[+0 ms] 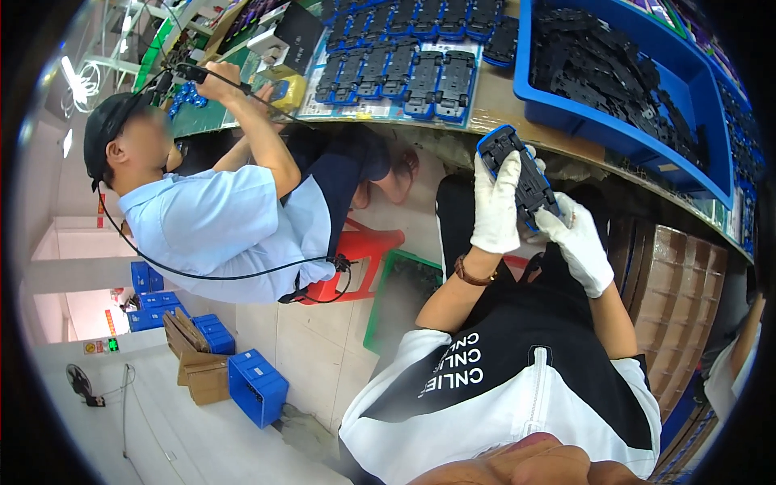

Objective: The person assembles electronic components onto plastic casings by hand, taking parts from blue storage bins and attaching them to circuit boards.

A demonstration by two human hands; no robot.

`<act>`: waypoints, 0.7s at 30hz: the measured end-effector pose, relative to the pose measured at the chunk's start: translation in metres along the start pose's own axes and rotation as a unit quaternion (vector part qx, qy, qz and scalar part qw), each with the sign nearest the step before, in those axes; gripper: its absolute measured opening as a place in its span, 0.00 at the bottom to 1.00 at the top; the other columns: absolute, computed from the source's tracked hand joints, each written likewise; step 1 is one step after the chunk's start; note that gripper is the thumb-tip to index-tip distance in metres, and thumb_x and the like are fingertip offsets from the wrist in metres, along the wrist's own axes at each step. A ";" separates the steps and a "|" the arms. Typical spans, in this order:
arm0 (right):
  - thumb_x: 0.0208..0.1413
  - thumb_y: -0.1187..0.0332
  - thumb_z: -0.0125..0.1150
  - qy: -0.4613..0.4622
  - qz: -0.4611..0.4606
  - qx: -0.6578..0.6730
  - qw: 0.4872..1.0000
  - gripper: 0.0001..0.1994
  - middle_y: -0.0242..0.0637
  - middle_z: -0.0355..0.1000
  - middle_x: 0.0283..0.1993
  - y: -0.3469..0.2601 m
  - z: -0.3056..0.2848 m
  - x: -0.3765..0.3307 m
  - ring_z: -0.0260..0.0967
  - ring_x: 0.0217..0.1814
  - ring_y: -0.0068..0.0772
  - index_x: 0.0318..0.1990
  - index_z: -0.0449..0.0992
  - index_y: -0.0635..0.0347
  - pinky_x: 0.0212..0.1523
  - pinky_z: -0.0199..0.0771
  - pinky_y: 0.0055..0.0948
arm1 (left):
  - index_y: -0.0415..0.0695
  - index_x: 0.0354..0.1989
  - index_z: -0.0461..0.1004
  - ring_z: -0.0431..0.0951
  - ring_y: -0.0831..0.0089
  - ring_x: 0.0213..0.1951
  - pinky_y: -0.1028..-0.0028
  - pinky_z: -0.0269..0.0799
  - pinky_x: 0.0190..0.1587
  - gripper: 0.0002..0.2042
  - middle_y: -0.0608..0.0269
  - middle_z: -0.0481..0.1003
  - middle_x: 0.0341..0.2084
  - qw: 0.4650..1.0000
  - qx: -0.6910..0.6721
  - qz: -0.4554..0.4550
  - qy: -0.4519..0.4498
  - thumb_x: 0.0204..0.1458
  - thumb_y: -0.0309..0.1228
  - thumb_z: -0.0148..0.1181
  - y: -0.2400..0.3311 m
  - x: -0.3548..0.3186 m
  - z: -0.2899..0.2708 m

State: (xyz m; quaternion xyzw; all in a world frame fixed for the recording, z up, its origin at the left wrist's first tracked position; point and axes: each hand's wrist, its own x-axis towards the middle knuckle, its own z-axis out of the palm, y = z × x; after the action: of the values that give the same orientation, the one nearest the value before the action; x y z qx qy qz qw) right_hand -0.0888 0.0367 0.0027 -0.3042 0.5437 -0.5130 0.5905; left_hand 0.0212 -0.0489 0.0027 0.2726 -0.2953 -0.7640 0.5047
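Observation:
A toy car body, black underside facing up with a blue rim, is held in front of me just off the table's edge. My left hand, in a white glove, is closed round its left side, the thumb lying over the black underside. My right hand, also gloved, grips the lower end with its fingers bent against it. Rows of similar blue and black car bodies lie upside down on the table, ahead and to the left. Ahead to the right, a blue bin holds a heap of loose black chassis plates.
On my left a co-worker in a light blue shirt works at the same table. A red stool and a green crate stand on the floor. Brown stacked trays are on my right; blue crates stand farther left.

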 end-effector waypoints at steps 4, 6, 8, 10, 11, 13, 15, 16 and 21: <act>0.58 0.58 0.58 -0.045 0.057 0.042 0.996 0.15 0.36 0.73 0.27 0.002 0.023 0.023 0.71 0.23 0.23 0.43 0.69 0.61 0.24 0.73 0.19 | 0.42 0.53 0.63 0.76 0.76 0.37 0.75 0.74 0.42 0.16 0.62 0.74 0.38 0.994 0.106 -0.026 -0.027 0.60 0.33 0.54 0.007 0.042 -0.038; 0.59 0.59 0.57 -0.033 0.058 0.170 0.983 0.14 0.36 0.73 0.27 0.007 0.029 0.042 0.70 0.22 0.23 0.42 0.69 0.60 0.21 0.71 0.19 | 0.38 0.59 0.61 0.71 0.77 0.47 0.76 0.68 0.51 0.21 0.60 0.71 0.48 0.986 0.165 -0.032 -0.023 0.60 0.35 0.53 0.017 0.052 -0.045; 0.59 0.59 0.57 -0.021 0.045 0.182 0.982 0.13 0.34 0.73 0.26 0.001 0.036 0.058 0.69 0.21 0.23 0.42 0.69 0.59 0.21 0.71 0.19 | 0.36 0.64 0.56 0.69 0.73 0.52 0.73 0.65 0.55 0.26 0.55 0.67 0.53 0.985 0.167 0.010 -0.032 0.61 0.35 0.52 0.014 0.058 -0.053; 0.58 0.59 0.59 -0.004 0.047 0.227 0.973 0.13 0.34 0.72 0.29 0.003 0.039 0.079 0.70 0.25 0.24 0.42 0.71 0.59 0.25 0.74 0.24 | 0.35 0.67 0.50 0.67 0.69 0.55 0.72 0.62 0.58 0.30 0.52 0.65 0.56 0.980 0.199 -0.022 0.005 0.60 0.35 0.52 0.011 0.051 -0.062; 0.58 0.61 0.59 -0.022 0.059 0.250 0.966 0.11 0.33 0.73 0.32 0.002 0.038 0.087 0.70 0.28 0.23 0.41 0.73 0.58 0.27 0.75 0.24 | 0.35 0.65 0.53 0.68 0.69 0.54 0.72 0.63 0.57 0.28 0.52 0.66 0.55 0.977 0.212 0.020 -0.004 0.60 0.35 0.53 0.007 0.051 -0.066; 0.59 0.61 0.59 -0.001 0.063 0.249 0.966 0.11 0.32 0.73 0.34 0.000 0.043 0.103 0.71 0.30 0.24 0.42 0.73 0.58 0.29 0.76 0.24 | 0.35 0.64 0.55 0.68 0.70 0.54 0.72 0.63 0.57 0.26 0.53 0.67 0.54 0.974 0.222 0.033 0.009 0.60 0.34 0.53 0.003 0.048 -0.072; 0.59 0.61 0.59 0.012 0.067 0.249 0.966 0.12 0.32 0.73 0.40 0.000 0.049 0.117 0.71 0.36 0.24 0.44 0.73 0.58 0.34 0.77 0.24 | 0.37 0.60 0.60 0.69 0.70 0.53 0.72 0.64 0.56 0.22 0.55 0.68 0.52 0.961 0.260 0.083 0.048 0.60 0.32 0.52 0.001 0.046 -0.076; 0.59 0.61 0.59 0.011 0.067 0.248 0.966 0.12 0.32 0.73 0.40 -0.003 0.051 0.121 0.71 0.36 0.24 0.44 0.73 0.58 0.34 0.77 0.24 | 0.37 0.60 0.60 0.69 0.70 0.53 0.72 0.64 0.56 0.22 0.55 0.68 0.52 0.961 0.259 0.084 0.049 0.60 0.32 0.52 0.002 0.044 -0.072; 0.60 0.62 0.57 -0.025 0.053 0.221 0.974 0.12 0.33 0.73 0.45 -0.009 0.058 0.140 0.72 0.41 0.26 0.46 0.74 0.58 0.42 0.76 0.25 | 0.42 0.55 0.66 0.68 0.52 0.53 0.60 0.63 0.56 0.19 0.52 0.70 0.51 0.708 0.584 0.388 0.088 0.56 0.35 0.54 0.013 0.052 -0.064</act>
State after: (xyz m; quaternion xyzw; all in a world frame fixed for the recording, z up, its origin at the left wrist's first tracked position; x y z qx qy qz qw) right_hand -0.0521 -0.1086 -0.0217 -0.1501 0.4174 -0.5807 0.6827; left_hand 0.0570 -0.1127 -0.0368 0.4400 -0.7165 -0.1491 0.5204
